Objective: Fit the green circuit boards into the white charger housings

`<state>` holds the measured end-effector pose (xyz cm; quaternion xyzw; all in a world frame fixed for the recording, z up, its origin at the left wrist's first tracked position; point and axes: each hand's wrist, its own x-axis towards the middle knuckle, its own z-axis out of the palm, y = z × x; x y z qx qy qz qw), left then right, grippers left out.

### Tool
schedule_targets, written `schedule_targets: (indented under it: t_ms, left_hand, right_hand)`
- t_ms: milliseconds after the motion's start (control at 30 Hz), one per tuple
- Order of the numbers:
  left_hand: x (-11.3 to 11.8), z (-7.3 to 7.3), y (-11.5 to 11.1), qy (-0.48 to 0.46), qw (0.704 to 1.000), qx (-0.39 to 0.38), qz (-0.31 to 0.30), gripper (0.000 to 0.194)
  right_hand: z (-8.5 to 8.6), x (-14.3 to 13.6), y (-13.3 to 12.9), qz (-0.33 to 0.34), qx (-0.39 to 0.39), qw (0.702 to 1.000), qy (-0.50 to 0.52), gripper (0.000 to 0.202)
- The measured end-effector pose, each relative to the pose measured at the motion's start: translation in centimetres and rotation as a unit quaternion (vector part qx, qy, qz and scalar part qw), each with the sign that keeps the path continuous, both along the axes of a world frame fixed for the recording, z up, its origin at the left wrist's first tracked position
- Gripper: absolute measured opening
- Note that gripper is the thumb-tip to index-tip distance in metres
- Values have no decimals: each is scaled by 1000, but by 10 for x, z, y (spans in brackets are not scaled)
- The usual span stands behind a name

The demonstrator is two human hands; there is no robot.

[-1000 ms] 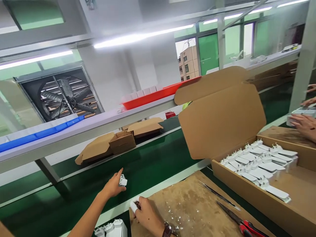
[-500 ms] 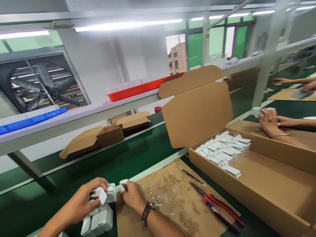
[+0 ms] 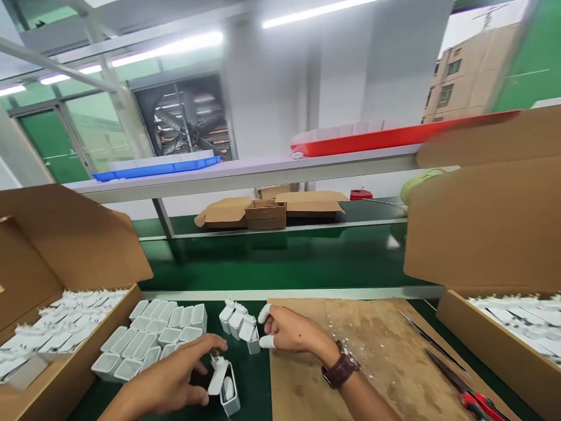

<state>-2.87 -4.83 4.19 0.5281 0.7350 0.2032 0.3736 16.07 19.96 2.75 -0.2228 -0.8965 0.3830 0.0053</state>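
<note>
My left hand (image 3: 175,374) is open, thumb and forefinger apart, beside a small white plastic case (image 3: 231,393) whose lid is flipped up. The forefinger is close to the lid's hinge end; whether it touches is unclear. A rounded white piece shows inside this case. My right hand (image 3: 293,333) has white finger cots on thumb and forefinger, spread apart with nothing visible between them. It rests at the left edge of a stained cardboard sheet (image 3: 377,374), beside a short row of white lidded cases (image 3: 237,321). Several open-topped white cases (image 3: 144,339) stand in rows behind my left hand.
Cardboard boxes of white lidded parts stand at left (image 3: 127,310) and right (image 3: 495,339). Tweezers (image 3: 432,342) and red-handled pliers (image 3: 456,380) lie on the sheet. Beyond runs a green belt (image 3: 280,263), with a shelf holding blue (image 3: 162,168) and red (image 3: 359,143) trays above.
My view has swung left, bringing the left box and rows of cases into sight. My left hand has let go of a white case, which now stands beside it.
</note>
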Motion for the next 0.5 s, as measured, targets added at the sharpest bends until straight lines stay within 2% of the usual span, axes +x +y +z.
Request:
schedule_targets:
  t_ms: [100, 167, 300, 333, 400, 500]
  left_hand:
    - [9, -7, -9, -3, 999, -7, 45, 84]
    - [15, -19, -10, 0, 998, 23, 57, 68]
    - [17, -42, -8, 9, 993, 94, 77, 39]
    - [16, -45, -8, 8, 991, 106, 83, 36]
    - [15, -47, -8, -5, 988, 122, 91, 36]
    - [16, -47, -10, -56, 988, 107, 96, 52]
  right_hand:
    - [8, 10, -11, 1, 40, 998, -42, 23]
    - [5, 9, -23, 35, 36, 996, -73, 28]
    - [-14, -1, -54, 142, -41, 985, -87, 73]
    - [-20, -5, -61, 152, -54, 984, -69, 78]
    - [-32, -11, -72, 146, -56, 987, -26, 67]
    - [-48, -17, -80, 116, -24, 993, 9, 51]
